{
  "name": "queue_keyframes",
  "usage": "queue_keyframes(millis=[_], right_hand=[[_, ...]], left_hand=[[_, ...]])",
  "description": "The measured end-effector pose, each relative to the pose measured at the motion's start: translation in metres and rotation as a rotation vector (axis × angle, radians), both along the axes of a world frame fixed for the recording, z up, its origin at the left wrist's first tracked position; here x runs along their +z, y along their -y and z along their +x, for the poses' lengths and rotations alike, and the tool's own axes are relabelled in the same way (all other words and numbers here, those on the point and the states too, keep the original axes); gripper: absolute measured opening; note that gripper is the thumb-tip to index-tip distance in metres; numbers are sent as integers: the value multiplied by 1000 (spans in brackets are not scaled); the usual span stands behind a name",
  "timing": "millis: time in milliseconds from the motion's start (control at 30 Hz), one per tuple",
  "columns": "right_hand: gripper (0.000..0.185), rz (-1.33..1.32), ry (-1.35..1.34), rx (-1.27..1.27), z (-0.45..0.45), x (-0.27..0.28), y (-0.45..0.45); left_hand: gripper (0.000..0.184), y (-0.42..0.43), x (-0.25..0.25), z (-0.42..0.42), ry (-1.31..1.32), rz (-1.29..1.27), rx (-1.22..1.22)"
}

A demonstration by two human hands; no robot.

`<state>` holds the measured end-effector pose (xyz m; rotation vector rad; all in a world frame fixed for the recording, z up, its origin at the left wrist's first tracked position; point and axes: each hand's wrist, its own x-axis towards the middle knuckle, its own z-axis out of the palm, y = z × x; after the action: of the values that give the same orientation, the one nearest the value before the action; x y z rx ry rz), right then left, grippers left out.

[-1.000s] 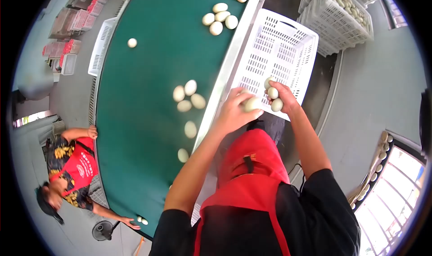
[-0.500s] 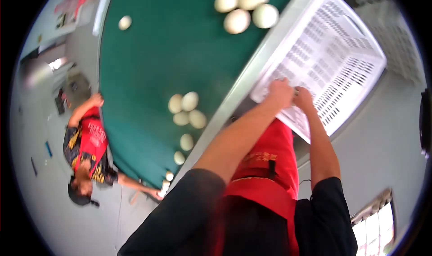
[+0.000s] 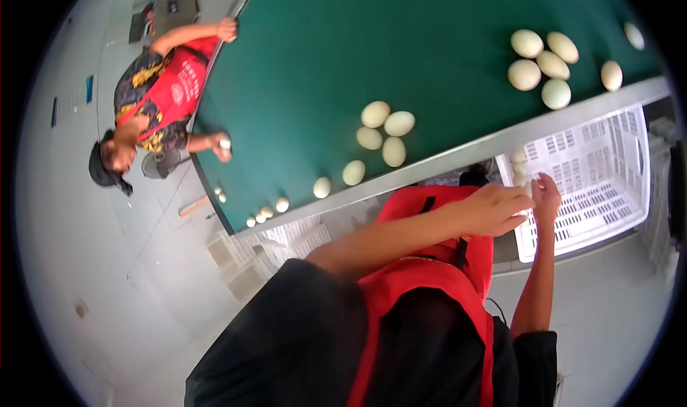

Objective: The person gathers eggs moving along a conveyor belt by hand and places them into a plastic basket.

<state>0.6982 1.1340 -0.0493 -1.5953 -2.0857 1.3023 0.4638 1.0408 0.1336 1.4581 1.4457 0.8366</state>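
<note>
My left hand (image 3: 499, 209) reaches over the near end of a white plastic crate (image 3: 583, 244), its fingers bent; whatever they hold is hidden. Close by, my right hand (image 3: 547, 194) is inside the crate with curled fingers, and I cannot make out what is in them. Several pale eggs (image 3: 519, 165) show at the crate's left end, beside my hands. On the green table (image 3: 300, 56) above lie a cluster of eggs (image 3: 553, 65) at the right, another group (image 3: 385, 131) near the middle, and a line of single eggs (image 3: 322, 187) along the edge.
A metal rim (image 3: 458, 153) borders the table between the eggs and the crate. Across the table, a co-worker (image 3: 161, 85) in a red apron grips the edge with one hand and holds an egg (image 3: 225, 144) in the other. White crates (image 3: 283, 242) stand below the table.
My view has swung, so the table and crate appear turned. Eggs now show in the crate beside my hands. The co-worker's lower hand has left the table's corner and holds an egg.
</note>
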Motion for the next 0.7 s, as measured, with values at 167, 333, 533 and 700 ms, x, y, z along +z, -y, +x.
queue_keyframes(millis=[167,333,533,700], right_hand=[[26,94,-231,94,-62,141,3],[28,213,-303,320,-157,191,52],[35,249,-193,397,-246,200,114],[31,285,-111,428,-260,223,139]], left_hand=[[16,159,30,-95,-322,10,653],[38,374,27,-208,-894,-134,1319],[91,661,-28,-346,-1318,-696,1736],[113,751,-36,-415,-718,-1214,1719]])
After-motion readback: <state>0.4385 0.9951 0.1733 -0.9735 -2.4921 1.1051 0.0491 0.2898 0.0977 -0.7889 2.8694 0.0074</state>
